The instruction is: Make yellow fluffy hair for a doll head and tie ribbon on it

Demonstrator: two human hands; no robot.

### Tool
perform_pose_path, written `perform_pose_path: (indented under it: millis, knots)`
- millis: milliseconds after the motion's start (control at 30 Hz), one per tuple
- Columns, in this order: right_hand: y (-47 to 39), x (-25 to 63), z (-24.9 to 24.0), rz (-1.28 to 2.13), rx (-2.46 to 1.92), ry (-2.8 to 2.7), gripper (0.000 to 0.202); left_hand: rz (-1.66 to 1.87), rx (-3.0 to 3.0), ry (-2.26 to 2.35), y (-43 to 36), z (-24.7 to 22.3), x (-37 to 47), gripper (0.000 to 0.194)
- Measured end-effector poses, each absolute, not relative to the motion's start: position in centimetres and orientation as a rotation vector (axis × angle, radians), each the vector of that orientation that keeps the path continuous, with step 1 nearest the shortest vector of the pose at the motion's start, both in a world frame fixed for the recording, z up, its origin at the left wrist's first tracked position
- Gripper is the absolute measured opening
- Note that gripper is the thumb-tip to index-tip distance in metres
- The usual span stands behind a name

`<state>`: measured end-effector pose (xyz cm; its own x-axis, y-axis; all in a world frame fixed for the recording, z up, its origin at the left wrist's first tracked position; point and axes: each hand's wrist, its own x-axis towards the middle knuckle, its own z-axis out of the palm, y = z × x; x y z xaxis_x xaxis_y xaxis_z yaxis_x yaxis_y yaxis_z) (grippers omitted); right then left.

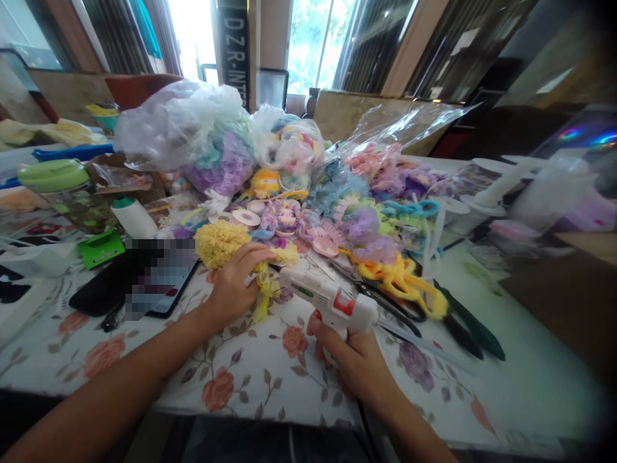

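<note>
My right hand is wrapped round the handle of a white hot glue gun with a red patch on its side. A clear glue stick juts from its back end, and its nozzle points left toward my left hand. That hand is closed on a strip of frilly yellow ribbon, which hangs below the fingers. Just behind the left hand sits a fluffy yellow yarn bundle. The fingertips of my left hand are partly hidden by the yellow material.
Scissors and dark-green-handled pliers lie right of the glue gun, near yellow fuzzy stems. At left are a phone, a green box and a thread cone. Bagged pastel trims pile up behind.
</note>
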<state>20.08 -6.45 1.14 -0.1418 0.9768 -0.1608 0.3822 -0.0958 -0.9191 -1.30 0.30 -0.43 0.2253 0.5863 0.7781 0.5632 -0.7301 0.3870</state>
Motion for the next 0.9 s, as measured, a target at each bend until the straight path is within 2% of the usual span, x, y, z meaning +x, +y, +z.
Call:
perform_pose_path:
  millis: [300, 633, 900]
  knots:
    - [-6.4, 20.0, 1.0, 1.215, -1.518, -1.528, 0.042, 1.559, 2.416, 1.190, 0.3, -0.5, -1.3, 0.038]
    - [-7.2, 19.3, 2.0, 1.222, -1.567, -1.350, 0.034, 1.594, 2.431, 1.172, 0.6, -0.7, -1.5, 0.031]
    - [-7.3, 19.5, 1.7, 1.257, -1.562, -1.301, 0.034, 1.606, 2.413, 1.181, 0.5, -0.5, -1.4, 0.029]
